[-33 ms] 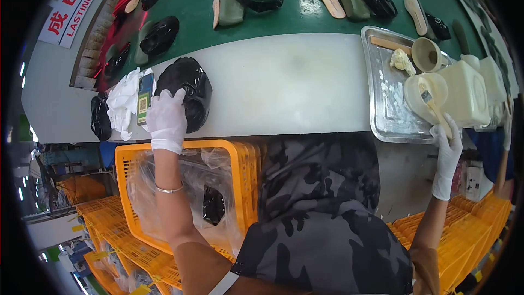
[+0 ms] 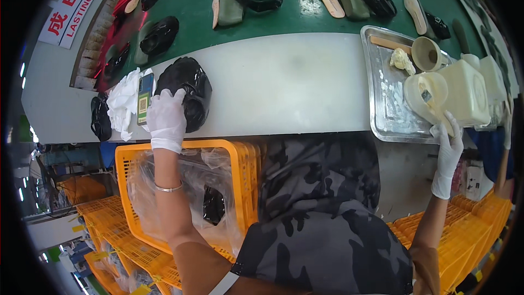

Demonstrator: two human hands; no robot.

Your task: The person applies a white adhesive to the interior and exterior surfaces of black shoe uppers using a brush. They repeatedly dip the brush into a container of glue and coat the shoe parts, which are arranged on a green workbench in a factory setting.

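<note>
Left hand (image 2: 166,117), white glove, lies flat with fingers spread on a black shoe upper (image 2: 185,92) at centre-left, near the front edge of the white bench (image 2: 284,84). Upper's long axis runs roughly upper-left to lower-right. Rag (image 2: 124,101) and a phone (image 2: 144,98) are just left of it. Wide bare bench lies between the upper and the steel tray (image 2: 385,104) at right. Right hand (image 2: 448,150), gloved, fingers at the tray's front rim by a cream jug (image 2: 428,95); grip closure: cannot tell. Yellow crate (image 2: 245,158) sits below the bench edge.
</note>
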